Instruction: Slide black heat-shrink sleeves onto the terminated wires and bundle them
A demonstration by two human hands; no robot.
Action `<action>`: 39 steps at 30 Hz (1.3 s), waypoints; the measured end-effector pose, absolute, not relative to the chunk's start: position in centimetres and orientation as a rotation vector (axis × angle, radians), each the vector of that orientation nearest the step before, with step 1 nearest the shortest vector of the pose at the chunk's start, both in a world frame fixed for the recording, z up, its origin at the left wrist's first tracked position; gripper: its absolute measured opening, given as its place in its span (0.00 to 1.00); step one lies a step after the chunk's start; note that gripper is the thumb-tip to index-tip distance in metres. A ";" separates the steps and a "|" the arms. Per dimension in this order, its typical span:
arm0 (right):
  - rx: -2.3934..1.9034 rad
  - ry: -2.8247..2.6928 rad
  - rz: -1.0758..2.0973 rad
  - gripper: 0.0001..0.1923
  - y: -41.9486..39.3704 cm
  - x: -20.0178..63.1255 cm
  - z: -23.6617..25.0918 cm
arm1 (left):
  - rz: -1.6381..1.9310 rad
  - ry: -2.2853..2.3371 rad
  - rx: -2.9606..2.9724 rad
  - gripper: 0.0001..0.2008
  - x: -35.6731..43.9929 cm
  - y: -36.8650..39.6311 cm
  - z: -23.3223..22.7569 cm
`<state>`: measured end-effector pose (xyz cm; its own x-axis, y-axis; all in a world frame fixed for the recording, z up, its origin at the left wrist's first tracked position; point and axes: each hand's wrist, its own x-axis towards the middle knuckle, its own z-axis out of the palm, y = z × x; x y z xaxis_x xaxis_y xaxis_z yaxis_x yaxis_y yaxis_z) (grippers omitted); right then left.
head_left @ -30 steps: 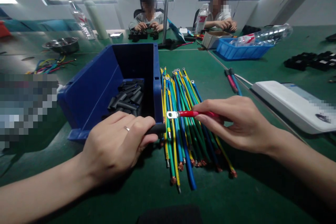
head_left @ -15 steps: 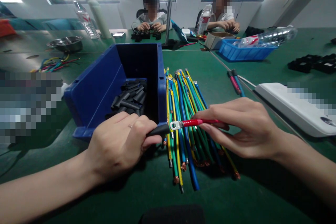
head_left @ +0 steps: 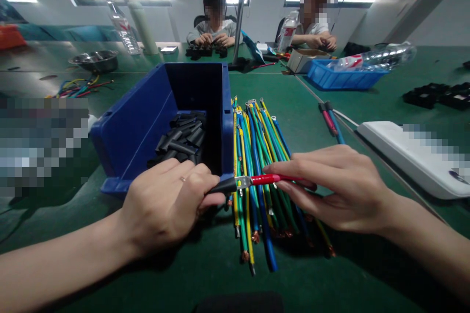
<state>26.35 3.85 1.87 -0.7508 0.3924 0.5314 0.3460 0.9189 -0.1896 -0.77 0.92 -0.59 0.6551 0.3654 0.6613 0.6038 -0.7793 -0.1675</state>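
My left hand [head_left: 167, 208] pinches a short black sleeve tube [head_left: 223, 186] at the front corner of a blue bin [head_left: 135, 127]. My right hand [head_left: 338, 188] holds a red wire [head_left: 273, 179] by its insulation; the wire's metal lug end has gone into the mouth of the black tube. Both hands hover just above a bundle of blue, yellow and green wires [head_left: 257, 156] lying on the green table. More black tubes [head_left: 181, 139] lie inside the bin.
A white device [head_left: 407, 156] lies to the right, with two loose wires [head_left: 332, 120] beside it. Farther back are a blue tray [head_left: 343, 78], a plastic bottle [head_left: 374, 56], a steel bowl [head_left: 95, 61] and two seated people working.
The red wire's lug has moved left and down into the black tube's end, where a gap lay between them before. Both hands sank slightly toward the wire bundle.
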 end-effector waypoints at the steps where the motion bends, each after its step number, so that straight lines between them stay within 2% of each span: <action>1: -0.526 -2.491 0.101 0.07 3.8 26.3 1.9 | -0.877 -0.765 -2.501 0.12 -0.8 0.9 -0.6; 25: -0.544 -2.549 0.028 0.13 3.4 25.6 1.3 | -0.856 -0.687 -2.506 0.11 -0.8 1.3 -0.6; 39: -0.538 -2.527 0.023 0.12 3.1 25.5 0.5 | -0.796 -0.677 -2.494 0.13 -0.8 1.2 -0.2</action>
<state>25.50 3.13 0.47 -0.7685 0.3808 0.5141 0.3714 0.9199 -0.1263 -0.80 1.22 -0.17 0.7155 0.3153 0.6234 0.5650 -0.7861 -0.2508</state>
